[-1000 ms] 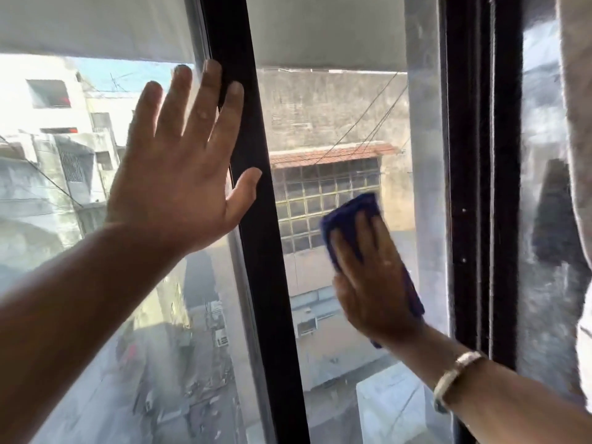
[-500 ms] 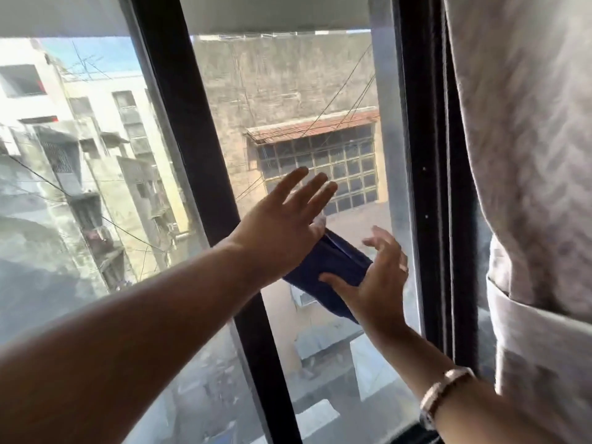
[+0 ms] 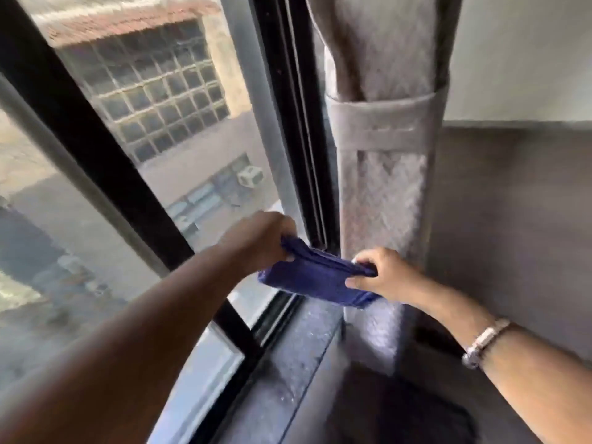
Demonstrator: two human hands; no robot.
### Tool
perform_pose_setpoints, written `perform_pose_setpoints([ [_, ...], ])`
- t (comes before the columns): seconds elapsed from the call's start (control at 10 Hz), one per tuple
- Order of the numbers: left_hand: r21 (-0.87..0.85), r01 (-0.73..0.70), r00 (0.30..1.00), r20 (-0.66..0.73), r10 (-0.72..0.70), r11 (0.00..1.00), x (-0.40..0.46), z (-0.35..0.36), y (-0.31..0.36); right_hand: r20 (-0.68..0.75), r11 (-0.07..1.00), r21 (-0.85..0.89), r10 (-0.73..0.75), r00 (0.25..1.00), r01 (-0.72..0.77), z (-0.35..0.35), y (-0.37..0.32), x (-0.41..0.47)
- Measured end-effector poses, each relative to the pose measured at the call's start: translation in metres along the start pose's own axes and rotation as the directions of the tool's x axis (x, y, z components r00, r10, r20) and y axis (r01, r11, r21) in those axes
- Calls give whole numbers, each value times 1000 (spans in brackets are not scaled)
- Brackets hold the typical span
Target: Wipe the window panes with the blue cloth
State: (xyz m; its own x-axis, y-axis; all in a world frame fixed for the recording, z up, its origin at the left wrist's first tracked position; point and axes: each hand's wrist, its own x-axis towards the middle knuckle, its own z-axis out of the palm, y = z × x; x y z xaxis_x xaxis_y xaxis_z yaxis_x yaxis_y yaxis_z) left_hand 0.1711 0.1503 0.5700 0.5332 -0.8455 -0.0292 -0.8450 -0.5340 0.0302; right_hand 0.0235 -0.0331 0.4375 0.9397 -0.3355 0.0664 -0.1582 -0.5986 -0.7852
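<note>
Blue cloth: the blue cloth (image 3: pixel 315 280) is off the glass now. It hangs in the air between the two hands, low down, just above the window sill (image 3: pixel 298 357).
Left hand: the left hand (image 3: pixel 261 240) is closed in a fist on the left end of the cloth. Its fingers are pressed tight on the folds.
Right hand: the right hand (image 3: pixel 381 275) pinches the right end of the cloth with thumb and fingers. A bracelet (image 3: pixel 483 342) sits on that wrist.
What changed: a second ago the right hand pushed the cloth flat on the right window pane (image 3: pixel 192 133), and the left hand lay open on the black window frame (image 3: pixel 105 161). Then the left hand came over to the cloth. Now both hands have pulled it away from the glass and hold it stretched out.
What it means: no wiping is going on right now. I think the person is folding or turning the cloth to get a clean side, but I cannot be sure.
Where the view went: the head has tipped down and to the right, so the grey curtain (image 3: pixel 381 187) with its tie band and the sill show.
Left pane: the left window pane (image 3: pixel 48 251) has no hand on it. I cannot tell if it is clean.
What comes next: the cloth needs to go back on a pane for the job to go on.
</note>
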Motion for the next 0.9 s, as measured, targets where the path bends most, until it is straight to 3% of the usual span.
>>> perform_pose_setpoints([
  [0.1, -421, 13, 975, 204, 81, 907, 6, 120, 28, 35, 940, 147, 306, 951, -308, 9, 81, -86],
  [0.2, -730, 301, 899, 432, 73, 614, 2, 238, 80, -11, 777, 307, 580, 815, -549, 22, 154, -165],
  [0.3, -768, 560, 804, 595, 22, 312, -5, 333, 132, -72, 626, 408, 748, 660, -665, 46, 217, -220],
  [0.4, -683, 697, 710, 700, -77, 218, -9, 418, 168, 2, 463, 442, 856, 517, -768, 88, 286, -259],
  [0.5, -624, 753, 654, 746, -126, 208, -4, 521, 190, 57, 332, 435, 917, 394, -837, 147, 367, -274],
  [0.6, -583, 787, 615, 765, -192, 199, -5, 616, 194, 16, 281, 428, 948, 317, -859, 207, 432, -266],
  [0.7, -587, 770, 637, 735, -233, 251, -6, 687, 187, 3, 261, 414, 958, 288, -872, 257, 480, -258],
  [0.8, -603, 733, 679, 674, -292, 314, 4, 713, 182, -109, 322, 361, 947, 304, -875, 278, 497, -248],
  [0.9, -575, 633, 745, 634, -206, 519, 9, 693, 183, -205, 403, 138, 905, 372, -905, 263, 475, -245],
])
